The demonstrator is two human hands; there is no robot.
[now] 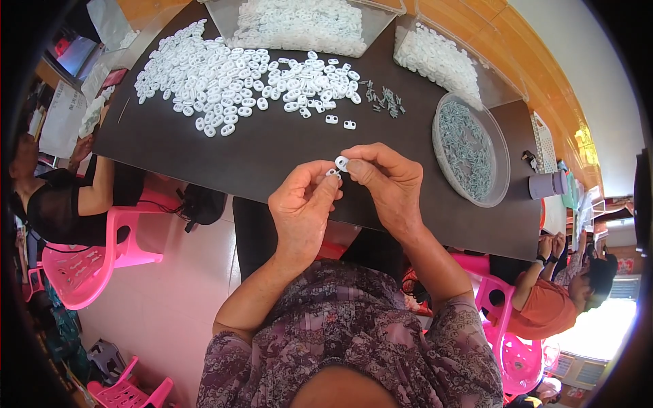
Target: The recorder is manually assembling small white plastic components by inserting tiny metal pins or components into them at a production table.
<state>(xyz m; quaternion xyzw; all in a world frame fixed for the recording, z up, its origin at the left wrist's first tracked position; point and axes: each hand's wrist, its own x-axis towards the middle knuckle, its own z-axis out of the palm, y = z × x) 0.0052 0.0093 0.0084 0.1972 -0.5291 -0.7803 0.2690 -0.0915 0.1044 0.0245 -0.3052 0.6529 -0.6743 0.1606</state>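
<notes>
My left hand [303, 204] and my right hand [386, 180] meet above the near edge of a dark table [204, 149]. Between the fingertips of both sits a small white plastic piece [340, 163]; the right thumb and forefinger pinch it, and the left fingers press a small part against it from below. A wide heap of the same white pieces [224, 75] lies on the table's far left. Two single white pieces [340, 121] lie just beyond my hands. A little pile of small grey metal parts [384, 98] lies to their right.
A round clear tray of grey metal parts [469, 149] stands at the right. Clear bins of white pieces [299, 24] [442, 61] stand at the back. A grey cup [547, 183] is at the table's right end. Seated persons [68, 197] [551, 299] on pink chairs flank me.
</notes>
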